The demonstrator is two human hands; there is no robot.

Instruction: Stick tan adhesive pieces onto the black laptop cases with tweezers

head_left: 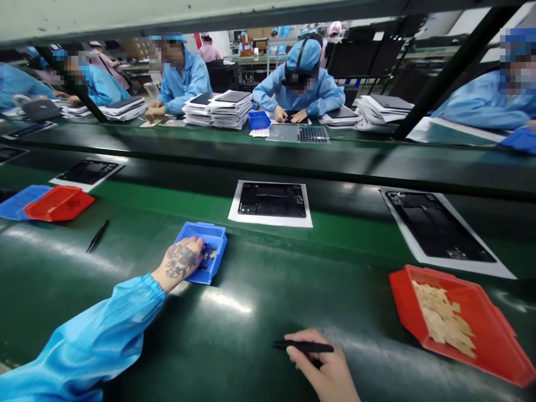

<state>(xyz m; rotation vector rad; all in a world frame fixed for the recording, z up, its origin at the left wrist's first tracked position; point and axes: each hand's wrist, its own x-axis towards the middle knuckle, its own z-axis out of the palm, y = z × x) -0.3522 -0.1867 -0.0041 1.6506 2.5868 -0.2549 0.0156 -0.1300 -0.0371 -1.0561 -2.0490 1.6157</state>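
My left hand (183, 261), tattooed on its back, reaches into a small blue bin (218, 267). Inside that bin lie small dark parts with yellowish pieces (209, 254). The fingers are curled downward, and their tips are hidden behind the hand. Near the bottom edge, my right hand (320, 363) grips a pair of black tweezers (307, 347), which point left above the green bench. Beyond the blue bin, a black tablet housing (272, 200) rests on a white sheet (307, 220).
A red bin (498, 340) of beige pieces (444, 315) stands at right. Another tablet housing (439, 226) lies behind it. At left are more tweezers (98, 235), an orange-red bin (61, 204) and a blue tray (20, 204). Co-workers in blue smocks sit across the bench (251, 312).
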